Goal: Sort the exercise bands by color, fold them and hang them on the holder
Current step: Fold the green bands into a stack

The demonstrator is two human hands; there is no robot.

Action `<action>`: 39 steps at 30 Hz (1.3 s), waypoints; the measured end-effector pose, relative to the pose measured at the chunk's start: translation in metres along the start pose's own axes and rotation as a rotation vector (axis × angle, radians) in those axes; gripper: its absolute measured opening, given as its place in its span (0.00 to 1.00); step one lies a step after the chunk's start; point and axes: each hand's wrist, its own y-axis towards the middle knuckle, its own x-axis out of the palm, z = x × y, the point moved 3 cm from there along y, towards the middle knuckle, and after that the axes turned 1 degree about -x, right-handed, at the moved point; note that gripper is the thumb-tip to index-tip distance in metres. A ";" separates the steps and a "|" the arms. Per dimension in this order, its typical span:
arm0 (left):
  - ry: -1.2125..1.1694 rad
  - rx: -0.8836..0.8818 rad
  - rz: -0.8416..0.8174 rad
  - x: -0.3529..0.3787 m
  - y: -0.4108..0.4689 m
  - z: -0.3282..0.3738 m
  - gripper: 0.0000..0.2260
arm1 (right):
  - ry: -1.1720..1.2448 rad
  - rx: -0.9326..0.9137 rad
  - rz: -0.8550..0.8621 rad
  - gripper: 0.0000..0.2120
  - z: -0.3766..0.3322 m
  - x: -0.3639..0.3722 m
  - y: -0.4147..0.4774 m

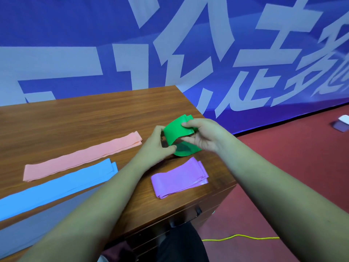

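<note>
Near the bench's (pixel 75 114) far right corner, the left hand (pixel 156 146) pins the green band's (pixel 177 133) lower layer while the right hand (pixel 204 135) pinches its raised end mid-fold; next, I judge, that end must be pressed flat.

The green band (pixel 176 133) is folded and bowed into an arch; the purple band (pixel 179 177) is folded flat — the pink band (pixel 83 156) and blue band (pixel 56 188) lie long, parallel.

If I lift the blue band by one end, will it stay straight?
Probably not: the blue band is long and thin, so it should droop, and its offset layers may slip apart. The similar green band is visibly curled.
</note>
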 end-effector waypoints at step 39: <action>0.572 0.215 -0.065 0.010 0.014 -0.037 0.18 | -1.144 -0.493 0.449 0.13 0.023 -0.085 0.041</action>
